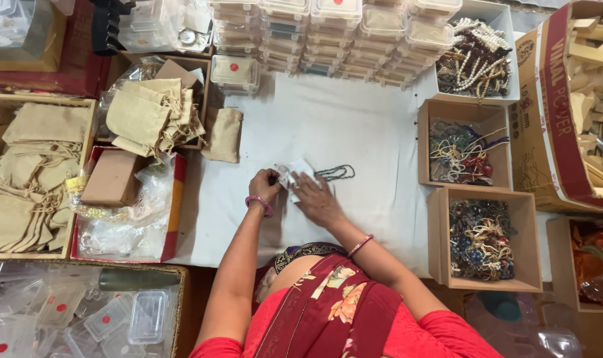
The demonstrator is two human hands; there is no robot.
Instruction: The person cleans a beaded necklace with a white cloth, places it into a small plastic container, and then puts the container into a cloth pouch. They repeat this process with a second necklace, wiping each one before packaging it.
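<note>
Hands meet mid-cloth: left hand (264, 185) pinches shut on packet (295, 174) edge, right hand (317, 197) lies flat and open on it, likely pinning it steady, with necklace (336, 174) trailing just beyond right fingertips.

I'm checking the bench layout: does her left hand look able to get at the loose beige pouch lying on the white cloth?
Probably yes. The left hand rests near the beige pouch, with only bare white cloth between them; nothing stands in the way.
</note>
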